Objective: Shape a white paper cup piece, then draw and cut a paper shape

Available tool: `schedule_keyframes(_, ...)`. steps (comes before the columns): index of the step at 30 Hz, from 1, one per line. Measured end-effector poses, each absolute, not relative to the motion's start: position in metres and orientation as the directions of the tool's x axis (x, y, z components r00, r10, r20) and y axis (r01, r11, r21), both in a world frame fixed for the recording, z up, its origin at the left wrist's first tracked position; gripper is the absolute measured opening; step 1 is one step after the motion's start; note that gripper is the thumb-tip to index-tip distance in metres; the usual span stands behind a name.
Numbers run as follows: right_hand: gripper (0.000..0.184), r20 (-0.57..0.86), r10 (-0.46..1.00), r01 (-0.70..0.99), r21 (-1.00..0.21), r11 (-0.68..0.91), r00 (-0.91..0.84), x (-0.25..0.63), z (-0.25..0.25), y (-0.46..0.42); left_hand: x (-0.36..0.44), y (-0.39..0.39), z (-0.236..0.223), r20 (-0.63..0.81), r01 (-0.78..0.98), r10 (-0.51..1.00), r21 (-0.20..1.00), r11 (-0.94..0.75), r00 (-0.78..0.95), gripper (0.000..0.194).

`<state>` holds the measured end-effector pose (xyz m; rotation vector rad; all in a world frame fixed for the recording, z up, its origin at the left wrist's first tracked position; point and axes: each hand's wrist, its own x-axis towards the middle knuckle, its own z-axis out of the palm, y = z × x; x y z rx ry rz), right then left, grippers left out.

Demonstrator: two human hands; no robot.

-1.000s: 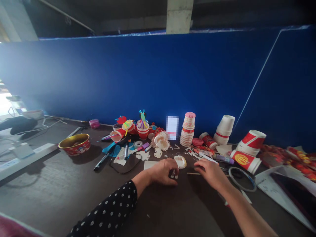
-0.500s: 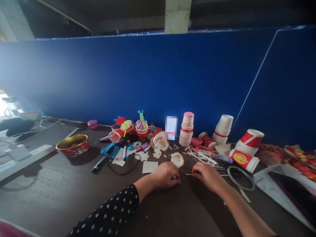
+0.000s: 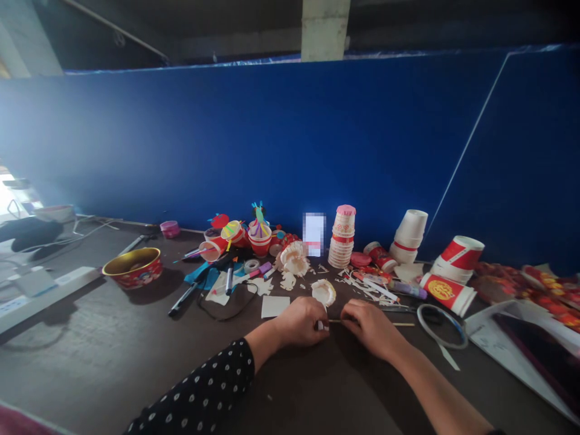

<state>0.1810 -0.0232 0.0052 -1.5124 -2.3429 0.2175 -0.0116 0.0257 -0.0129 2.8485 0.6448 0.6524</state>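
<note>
My left hand [image 3: 301,321] is closed in a pinch around a small white piece [image 3: 322,325], perhaps paper, its shape mostly hidden by the fingers. A thin wooden stick [image 3: 404,324] passes under my right hand [image 3: 369,326], whose fingers are closed on it. The stick's left end reaches the fingertips of my left hand; whether it touches the white piece I cannot tell. Just beyond the hands lies a cut, ruffled paper cup piece [image 3: 323,292]. A square of white paper [image 3: 275,306] rests beside my left wrist.
Markers [image 3: 229,281], paper scraps [image 3: 289,281] and decorated cups [image 3: 260,240] crowd the back. A cup stack [image 3: 342,244] stands near the blue partition [image 3: 272,139]. At right are a clear tubing ring [image 3: 423,329] and a white tray [image 3: 493,338]; at left, a red-gold bowl [image 3: 136,275].
My right hand has moved left with the wooden stick, bringing its end to my left hand's fingertips. The white piece in my left hand now shows more.
</note>
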Motion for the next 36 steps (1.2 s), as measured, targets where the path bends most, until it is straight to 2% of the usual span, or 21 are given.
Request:
schedule_keyframes(6, 0.013, 0.209, 0.897, 0.841, -0.317, 0.439, -0.389, 0.178, 0.006, -0.024, -0.012, 0.027, -0.018, 0.399, 0.344, 0.404, 0.215, -0.914, 0.823, 0.007)
schedule_keyframes(14, 0.015, 0.216, 0.885, 0.831, -0.309, 0.463, -0.413, 0.179, 0.002, -0.023, -0.008, 0.023, -0.013, 0.366, 0.408, 0.430, 0.141, -0.902, 0.825, 0.015)
schedule_keyframes(21, 0.016, 0.222, 0.881, 0.830, -0.301, 0.470, -0.418, 0.178, 0.002, -0.023, -0.009, 0.022, -0.013, 0.347, 0.405, 0.422, 0.124, -0.906, 0.838, 0.009)
schedule_keyframes(29, 0.017, 0.223, 0.878, 0.827, -0.301, 0.475, -0.423, 0.180, 0.001, -0.022, -0.007, 0.020, -0.016, 0.368, 0.389, 0.383, 0.063, -0.919, 0.847, 0.012)
schedule_keyframes(32, 0.017, 0.222, 0.880, 0.828, -0.301, 0.472, -0.421, 0.180, 0.000, -0.022, -0.005, 0.018, -0.015, 0.352, 0.386, 0.387, 0.077, -0.920, 0.852, 0.013)
schedule_keyframes(36, 0.017, 0.222, 0.878, 0.822, -0.315, 0.475, -0.423, 0.180, 0.000, -0.022, -0.006, 0.017, -0.012, 0.343, 0.427, 0.454, 0.156, -0.891, 0.822, 0.009)
